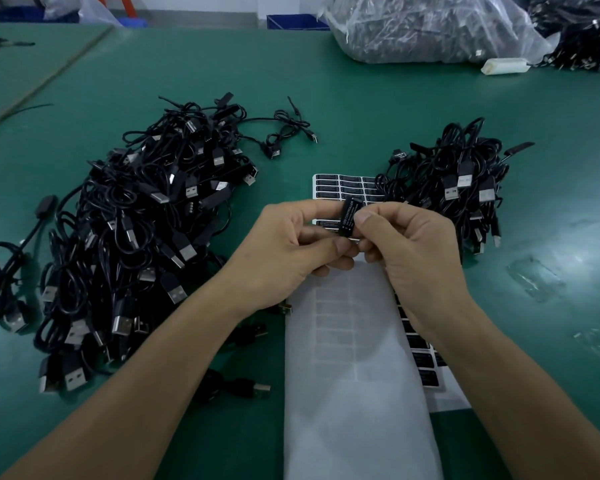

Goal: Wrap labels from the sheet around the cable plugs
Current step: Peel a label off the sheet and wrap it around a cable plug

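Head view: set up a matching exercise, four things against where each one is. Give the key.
Things
1. big cable pile
2. plastic bag
3. labelled plug
4. label sheet

Places
A. pinched between the fingers of the left hand and right hand
B. far right end of the green table
C. on the table, left of both hands
D. flat on the table beneath the hands

Pairs: 1-C, 2-B, 3-A, 4-D
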{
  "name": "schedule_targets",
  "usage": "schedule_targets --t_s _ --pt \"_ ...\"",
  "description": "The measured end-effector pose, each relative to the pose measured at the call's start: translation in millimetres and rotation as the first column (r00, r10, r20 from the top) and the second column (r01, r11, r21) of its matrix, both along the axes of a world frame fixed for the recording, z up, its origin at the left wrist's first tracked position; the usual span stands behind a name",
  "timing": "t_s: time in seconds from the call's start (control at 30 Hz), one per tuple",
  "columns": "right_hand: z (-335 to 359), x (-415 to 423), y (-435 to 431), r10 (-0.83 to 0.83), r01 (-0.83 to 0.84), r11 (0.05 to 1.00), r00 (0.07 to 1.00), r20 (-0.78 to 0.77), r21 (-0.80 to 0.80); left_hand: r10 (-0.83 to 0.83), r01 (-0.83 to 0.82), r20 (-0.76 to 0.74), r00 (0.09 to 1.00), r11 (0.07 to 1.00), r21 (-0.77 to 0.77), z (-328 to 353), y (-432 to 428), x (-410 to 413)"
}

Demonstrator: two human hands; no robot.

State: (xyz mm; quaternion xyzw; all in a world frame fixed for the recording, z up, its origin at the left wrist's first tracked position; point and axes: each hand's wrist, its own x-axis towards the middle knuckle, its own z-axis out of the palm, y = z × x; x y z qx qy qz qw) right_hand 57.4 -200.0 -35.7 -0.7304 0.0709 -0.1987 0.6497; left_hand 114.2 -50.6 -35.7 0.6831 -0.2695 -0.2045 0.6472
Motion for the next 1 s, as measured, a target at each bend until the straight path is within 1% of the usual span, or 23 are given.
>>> schedule_targets --t_s 0.5,0.7,1.0 --pt "0.1 -0.5 -1.6 0.012 -0.008 0.995 0.999 0.038 -0.1 0.007 -0.006 -0.031 0.999 1.0 0.021 0.6 -0.1 -0.2" --pt "0.2 0.6 -2.8 0.025 -0.022 0.996 0.999 0.035 -0.089 0.016 -0.015 -0.05 0.999 1.0 0.015 -0.3 -0.5 -0.3" --pt "1.3 0.7 -3.1 0.037 -0.033 0.995 0.998 0.042 -0.093 0.02 -0.019 -0.035 0.999 1.0 0.022 -0.4 -0.2 0.0"
